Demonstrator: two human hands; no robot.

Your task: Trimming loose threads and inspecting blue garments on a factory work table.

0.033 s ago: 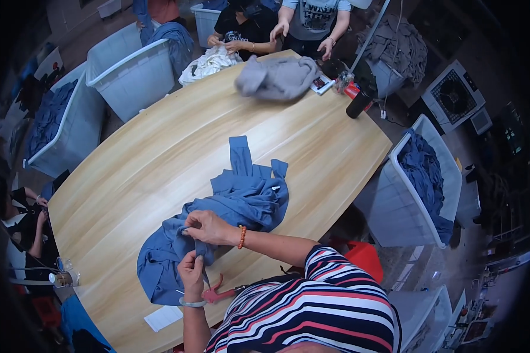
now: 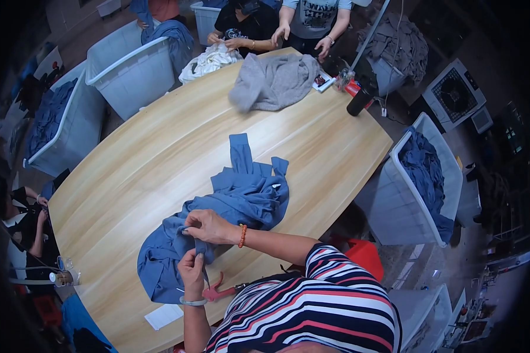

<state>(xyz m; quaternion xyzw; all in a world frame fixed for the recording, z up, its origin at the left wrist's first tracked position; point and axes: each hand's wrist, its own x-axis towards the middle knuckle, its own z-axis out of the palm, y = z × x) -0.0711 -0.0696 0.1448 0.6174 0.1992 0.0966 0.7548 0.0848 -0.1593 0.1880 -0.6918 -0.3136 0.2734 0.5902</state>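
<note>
I see the left hand (image 2: 190,272) and the right hand (image 2: 214,228), each grip pinching the blue garment (image 2: 238,197) on the desk (image 2: 118,200).

One wide fisheye view, head-worn, looked steeply down over the striped shirt (image 2: 312,297), with the left hand (image 2: 191,272) and right hand (image 2: 216,228) close below and the table (image 2: 129,176) reaching away ahead.

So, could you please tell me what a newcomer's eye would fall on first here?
Probably the crumpled blue garment on the near part of the wood-grain table, its cloth pinched by the left hand and the right hand. Next might come the boldly striped top at the bottom of the picture, then the gray cloth heaped at the table's far end.
</note>
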